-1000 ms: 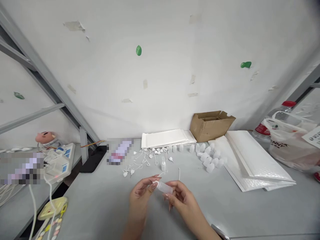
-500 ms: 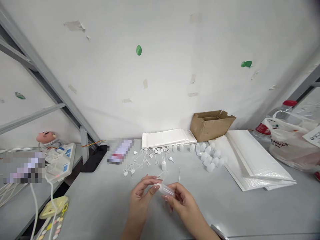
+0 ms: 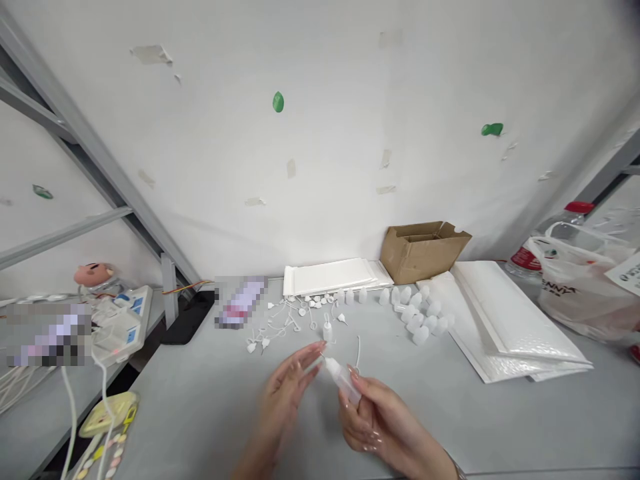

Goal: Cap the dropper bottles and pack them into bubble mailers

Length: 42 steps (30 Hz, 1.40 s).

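A small translucent squeeze bottle (image 3: 345, 381) with a white top is tilted up to the left, with my right hand (image 3: 373, 415) wrapped round its lower body. My left hand (image 3: 289, 387) is beside the bottle's tip, its slightly blurred fingers stretched out and apart, with nothing visible in them. A thin tip pokes from the white top toward those fingers. Just beyond stands another small white-topped bottle (image 3: 327, 330) with a loop on its cap. A white cord-like strap (image 3: 359, 350) lies behind my right hand.
Loose white caps with straps (image 3: 293, 320) lie scattered at the back left. Several translucent bottles (image 3: 415, 317) are grouped to the right. Around them are white padded envelopes (image 3: 525, 313), a cardboard box (image 3: 423, 253), flat white packs (image 3: 333, 275) and a plastic bag (image 3: 570, 287).
My left fingers have come off the bottle's top and opened. The bottle, in my right hand, has turned more upright, its white top now exposed.
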{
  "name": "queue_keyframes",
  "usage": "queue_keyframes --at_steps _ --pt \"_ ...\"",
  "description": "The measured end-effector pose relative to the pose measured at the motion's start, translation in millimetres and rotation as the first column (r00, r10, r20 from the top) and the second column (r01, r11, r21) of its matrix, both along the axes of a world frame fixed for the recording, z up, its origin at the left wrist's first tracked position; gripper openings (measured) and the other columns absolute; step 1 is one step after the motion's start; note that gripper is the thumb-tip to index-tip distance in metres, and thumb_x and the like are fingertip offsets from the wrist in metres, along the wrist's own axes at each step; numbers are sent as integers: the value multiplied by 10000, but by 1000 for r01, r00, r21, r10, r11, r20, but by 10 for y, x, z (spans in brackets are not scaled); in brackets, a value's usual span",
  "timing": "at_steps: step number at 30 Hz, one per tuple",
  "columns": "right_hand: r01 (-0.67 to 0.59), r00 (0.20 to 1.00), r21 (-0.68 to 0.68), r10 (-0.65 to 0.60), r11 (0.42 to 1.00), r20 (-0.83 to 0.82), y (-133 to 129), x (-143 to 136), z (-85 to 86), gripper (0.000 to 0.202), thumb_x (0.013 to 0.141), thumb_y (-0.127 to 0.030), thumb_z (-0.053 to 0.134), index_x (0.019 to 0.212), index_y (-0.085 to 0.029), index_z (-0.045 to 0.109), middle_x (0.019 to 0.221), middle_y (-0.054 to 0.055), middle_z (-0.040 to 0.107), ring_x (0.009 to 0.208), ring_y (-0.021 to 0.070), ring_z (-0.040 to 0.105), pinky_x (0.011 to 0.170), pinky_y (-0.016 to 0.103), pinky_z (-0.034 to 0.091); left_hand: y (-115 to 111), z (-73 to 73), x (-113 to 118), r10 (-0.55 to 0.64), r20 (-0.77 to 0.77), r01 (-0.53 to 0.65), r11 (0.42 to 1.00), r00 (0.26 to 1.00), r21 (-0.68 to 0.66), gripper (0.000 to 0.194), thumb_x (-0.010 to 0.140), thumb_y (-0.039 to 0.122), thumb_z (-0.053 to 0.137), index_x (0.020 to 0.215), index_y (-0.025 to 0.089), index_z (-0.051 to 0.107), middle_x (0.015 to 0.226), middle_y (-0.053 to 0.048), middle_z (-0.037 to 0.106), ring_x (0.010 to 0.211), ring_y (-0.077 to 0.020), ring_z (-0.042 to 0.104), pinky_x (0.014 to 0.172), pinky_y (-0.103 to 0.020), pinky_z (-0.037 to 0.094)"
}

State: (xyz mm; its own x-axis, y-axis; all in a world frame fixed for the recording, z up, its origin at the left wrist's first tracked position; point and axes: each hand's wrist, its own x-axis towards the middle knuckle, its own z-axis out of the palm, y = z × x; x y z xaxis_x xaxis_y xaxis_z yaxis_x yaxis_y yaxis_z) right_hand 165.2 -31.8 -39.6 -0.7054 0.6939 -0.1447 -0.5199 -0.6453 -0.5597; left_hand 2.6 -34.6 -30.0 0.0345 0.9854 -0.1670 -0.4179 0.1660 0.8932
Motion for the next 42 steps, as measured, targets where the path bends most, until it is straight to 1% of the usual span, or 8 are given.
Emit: queue_keyframes --at_steps 4,6,8,11,15,22,31,42 --pt "-8 1000 -24 8 1000 -2 8 33 29 398 845 -446 519 597 -136 555 366 -73 380 308 39 263 365 192 193 43 6 32 -171 330 246 948 928 -201 538 864 516 371 1147 120 600 1112 -154 664 1094 -254 578 1019 -418 364" --pt "-12 1000 -28 12 1000 6 6 42 20 407 829 -458 530 571 -144 538 365 -73 379 305 38 262 363 194 189 66 3 50 -168 426 282 934 889 -221 486 887 456 378 1132 103 605 1111 -156 666 1089 -234 587 1019 -388 374" --pt "0 1000 -33 1 999 31 3 51 9 409 836 -458 514 577 -142 545 360 -74 377 305 37 262 370 194 193 80 -1 62 -105 471 241 940 876 -241 393 901 364 403 1075 96 633 1140 -146 656 1121 -214 567 1020 -355 385" --pt "80 985 -1 -79 997 150 -4 61 23 422 836 -476 508 582 -141 549 349 -73 380 305 36 265 389 199 211 82 -9 61 13 466 135 950 885 -283 270 893 227 447 1011 106 657 1164 -117 650 1168 -198 530 1027 -333 393" --pt "153 908 152 -200 976 369 -26 48 69 487 786 -576 524 552 -149 517 340 -67 385 310 39 257 391 210 201 71 -25 48 76 437 58 956 896 -286 237 870 125 470 1030 112 644 1206 -111 625 1196 -206 500 1028 -331 401" --pt "78 723 381 -315 921 615 -23 0 -31 537 739 -672 488 555 -168 517 345 -64 383 323 65 300 391 224 232 66 39 95 171 390 -5 920 905 -391 216 841 92 504 1009 95 641 1193 -122 633 1157 -208 538 941 -289 482" --pt "-2 572 503 -411 865 710 -76 -40 -53 560 736 -717 426 606 -181 521 423 -64 367 411 94 344 445 234 289 45 8 160 224 377 -37 895 899 -445 241 833 55 474 1016 62 631 1167 -131 647 1135 -201 557 894 -260 516" --pt "-49 501 518 -428 854 752 -109 -49 -3 564 736 -728 395 611 -189 504 452 -54 376 441 112 387 460 237 318 29 83 194 210 374 -34 904 903 -427 229 857 85 460 987 88 648 1201 -117 628 1134 -196 559 935 -272 490"
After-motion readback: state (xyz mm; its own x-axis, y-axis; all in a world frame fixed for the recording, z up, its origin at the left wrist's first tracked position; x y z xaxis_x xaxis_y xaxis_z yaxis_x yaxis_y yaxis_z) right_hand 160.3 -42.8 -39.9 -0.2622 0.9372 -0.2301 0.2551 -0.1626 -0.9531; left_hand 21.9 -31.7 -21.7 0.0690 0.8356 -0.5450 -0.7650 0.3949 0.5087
